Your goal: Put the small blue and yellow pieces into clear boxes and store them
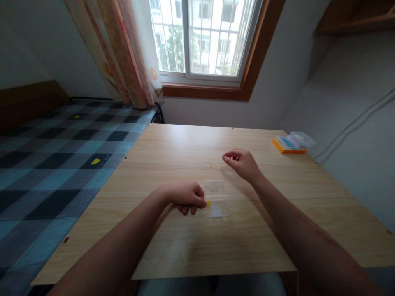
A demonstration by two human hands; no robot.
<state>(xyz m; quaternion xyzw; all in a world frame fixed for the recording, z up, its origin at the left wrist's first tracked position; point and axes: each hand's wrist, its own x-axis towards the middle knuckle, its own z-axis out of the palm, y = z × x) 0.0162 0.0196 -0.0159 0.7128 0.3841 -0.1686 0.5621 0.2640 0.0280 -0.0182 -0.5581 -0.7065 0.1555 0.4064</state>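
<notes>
My left hand (189,198) is closed, thumb and finger pinching a small yellow piece (207,203) whose kind I cannot make out. That piece is at the left edge of a clear plastic case (226,209), which lies open on the table with a white paper-like square (216,210) inside. My right hand (242,162) is raised a little over the table, fingertips pinched together; anything between them is too small to see. Tiny yellow bits (213,166) lie on the wood just left of and below its fingertips.
The light wooden table (173,156) bears an orange box with an open clear lid (290,144) at its far right corner. A bed with a checked cover (70,164) adjoins the left side. Behind are a curtain (123,49) and a window (212,39); a cable (354,119) runs along the right wall.
</notes>
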